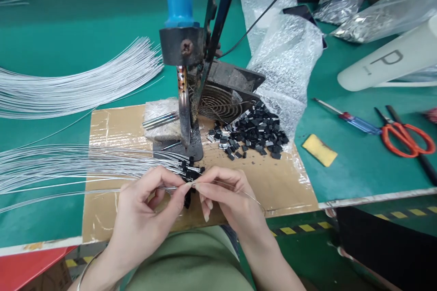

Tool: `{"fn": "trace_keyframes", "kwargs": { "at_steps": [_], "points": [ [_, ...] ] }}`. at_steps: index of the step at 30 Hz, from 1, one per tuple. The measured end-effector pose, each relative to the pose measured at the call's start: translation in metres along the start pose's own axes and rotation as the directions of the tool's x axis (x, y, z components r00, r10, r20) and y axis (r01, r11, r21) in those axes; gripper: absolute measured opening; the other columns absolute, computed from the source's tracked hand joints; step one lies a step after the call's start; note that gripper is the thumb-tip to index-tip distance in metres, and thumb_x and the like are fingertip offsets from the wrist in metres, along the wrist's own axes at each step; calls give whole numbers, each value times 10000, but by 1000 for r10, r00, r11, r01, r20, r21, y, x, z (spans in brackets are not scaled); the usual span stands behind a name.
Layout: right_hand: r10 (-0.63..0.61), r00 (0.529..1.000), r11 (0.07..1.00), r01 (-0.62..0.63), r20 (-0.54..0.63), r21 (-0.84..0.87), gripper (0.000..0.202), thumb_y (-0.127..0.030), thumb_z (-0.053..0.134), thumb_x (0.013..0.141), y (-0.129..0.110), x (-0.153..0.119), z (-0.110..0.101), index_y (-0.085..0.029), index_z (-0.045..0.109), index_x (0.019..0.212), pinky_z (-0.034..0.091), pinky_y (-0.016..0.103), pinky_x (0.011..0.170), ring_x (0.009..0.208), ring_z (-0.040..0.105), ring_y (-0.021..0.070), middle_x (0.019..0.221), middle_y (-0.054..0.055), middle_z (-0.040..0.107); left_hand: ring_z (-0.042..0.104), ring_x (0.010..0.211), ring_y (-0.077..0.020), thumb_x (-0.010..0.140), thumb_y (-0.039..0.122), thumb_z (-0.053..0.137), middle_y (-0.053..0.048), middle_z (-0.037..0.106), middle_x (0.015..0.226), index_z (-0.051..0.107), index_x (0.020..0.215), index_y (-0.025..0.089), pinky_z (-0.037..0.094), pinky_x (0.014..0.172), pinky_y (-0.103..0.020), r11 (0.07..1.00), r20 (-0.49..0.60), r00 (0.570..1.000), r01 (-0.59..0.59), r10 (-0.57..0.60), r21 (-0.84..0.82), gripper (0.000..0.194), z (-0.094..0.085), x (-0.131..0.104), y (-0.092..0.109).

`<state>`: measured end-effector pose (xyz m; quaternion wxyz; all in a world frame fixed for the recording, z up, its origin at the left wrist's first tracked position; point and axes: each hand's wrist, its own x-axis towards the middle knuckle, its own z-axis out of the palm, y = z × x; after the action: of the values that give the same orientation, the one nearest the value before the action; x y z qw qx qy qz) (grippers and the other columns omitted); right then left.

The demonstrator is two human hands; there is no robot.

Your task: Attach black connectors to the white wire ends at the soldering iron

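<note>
My left hand (150, 211) is closed in a pinch on a thin white wire (85, 192) that runs off to the left. Its fingertips meet those of my right hand (235, 200), which pinches a fine wire (251, 198) trailing to the right. What lies between the fingertips is too small to make out. Just behind them, white wires with black connectors (189, 170) on their ends lie in a bunch. Above these, a soldering iron (185, 118) with a blue handle points straight down in a black stand (213, 13).
A pile of small black connectors (261, 129) lies on the cardboard (273, 186), beside a fan (221, 100). Loose white wires (102, 79) spread at the back left. To the right are a yellow sponge (319, 150), a screwdriver (358, 122) and orange-handled scissors (403, 138).
</note>
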<state>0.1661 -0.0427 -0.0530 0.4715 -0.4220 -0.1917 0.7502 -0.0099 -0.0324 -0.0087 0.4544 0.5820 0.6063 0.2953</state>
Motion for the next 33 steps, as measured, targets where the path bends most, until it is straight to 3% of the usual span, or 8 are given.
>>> {"fn": "trace_keyframes", "kwargs": {
  "at_steps": [6, 15, 24, 30, 33],
  "points": [
    [-8, 1000, 999, 8, -9, 31, 168, -369, 911, 807, 4, 0, 2, -211, 855, 797, 537, 229, 437, 446, 615, 112, 618, -19, 717, 422, 510, -97, 958, 265, 718, 11, 647, 656, 724, 813, 203, 283, 480, -257, 999, -13, 1000, -18, 18, -30, 157, 1, 1, -6],
    [-51, 995, 993, 59, -83, 105, 170, -364, 904, 795, 10, -1, 12, -201, 859, 782, 529, 211, 426, 428, 611, 98, 619, -14, 711, 582, 613, -112, 974, 227, 723, 0, 690, 745, 721, 910, 216, 400, 523, -219, 995, -109, 990, -94, 92, -14, 65, 9, -3, -18],
    [-57, 997, 995, 61, -52, 79, 198, -388, 895, 820, 9, 0, 10, -197, 855, 786, 535, 219, 430, 417, 624, 103, 613, -16, 705, 504, 563, -89, 977, 189, 716, 36, 664, 734, 713, 921, 243, 366, 496, -212, 992, -97, 988, -121, 123, 22, 78, 8, -5, -16],
    [-44, 998, 994, 49, -52, 96, 173, -356, 892, 809, 7, 0, 10, -191, 855, 770, 544, 193, 428, 421, 630, 92, 614, -22, 694, 400, 516, -74, 941, 121, 727, 70, 533, 658, 708, 915, 250, 322, 459, -195, 963, -121, 959, -244, 257, 113, 133, 8, -3, -17],
    [-45, 997, 992, 52, -65, 116, 167, -346, 892, 807, 8, 1, 12, -190, 854, 759, 552, 180, 437, 426, 623, 80, 619, -21, 697, 419, 529, -78, 933, 116, 734, 61, 549, 670, 710, 915, 245, 336, 467, -198, 955, -133, 950, -267, 284, 132, 132, 10, -3, -19]
  ]
}}
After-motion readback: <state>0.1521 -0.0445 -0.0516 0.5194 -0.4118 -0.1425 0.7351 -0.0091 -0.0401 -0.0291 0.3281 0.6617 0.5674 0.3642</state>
